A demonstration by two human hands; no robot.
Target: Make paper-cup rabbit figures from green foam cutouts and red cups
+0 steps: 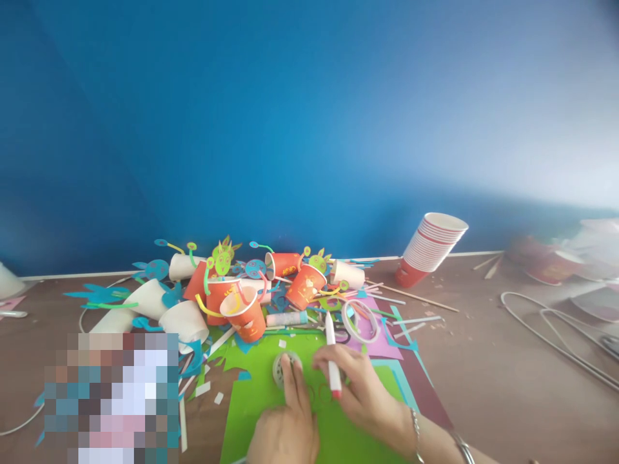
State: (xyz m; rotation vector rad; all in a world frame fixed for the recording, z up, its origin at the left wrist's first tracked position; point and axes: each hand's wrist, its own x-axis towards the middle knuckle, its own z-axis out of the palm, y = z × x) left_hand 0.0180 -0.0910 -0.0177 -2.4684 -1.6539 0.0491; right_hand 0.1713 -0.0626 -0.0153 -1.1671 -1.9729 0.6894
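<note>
Two outstretched fingers of my left hand (289,415) press on a small round disc (279,370), which lies on a green paper sheet (338,428). To its right, my right hand (360,383) is closed around a white marker (331,348) with a red end pointing down toward me. The marker stands nearly upright over the sheet. Faint circle outlines show on the paper between the hands. A roll of white tape (360,321) rests just beyond my right hand, on purple paper (387,345).
Orange cups (244,316) and white cups (184,322) with paper faces and bent arms crowd the back. A tall cup stack (432,245) leans at the back right. A looped cable (546,335) lies right. Paper scraps and sticks are scattered about; a blurred patch covers the lower left.
</note>
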